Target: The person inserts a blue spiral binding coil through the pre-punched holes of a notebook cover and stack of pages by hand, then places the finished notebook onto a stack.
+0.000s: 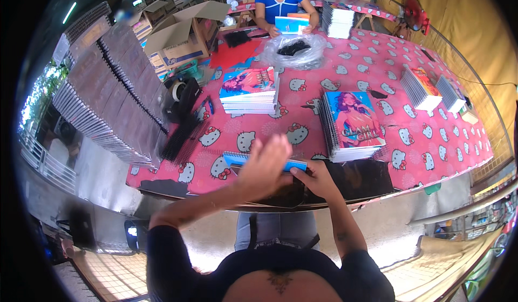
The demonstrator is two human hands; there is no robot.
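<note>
A blue-covered spiral notebook (233, 160) lies at the table's front edge, its wire binding along the far side. My right hand (318, 179) grips its right end, thumb on top. My left hand (266, 163) is over the middle of the notebook, its fingers stretched out and a little blurred; it hides much of the cover. Beyond my hands sits a stack of spiral notebooks (248, 89) with a figure on the blue cover. Another taller stack of notebooks (353, 121) stands to the right of my hands.
Tall stacks of wire-bound notebooks (108, 94) rise at left, beside loose black binding coils (183, 137) and a tape dispenser (181, 94). Behind are an open cardboard box (183, 38) and a plastic bag (294, 51). Across the table, a person (280, 5) holds notebooks. Small stacks (423, 89) stand right.
</note>
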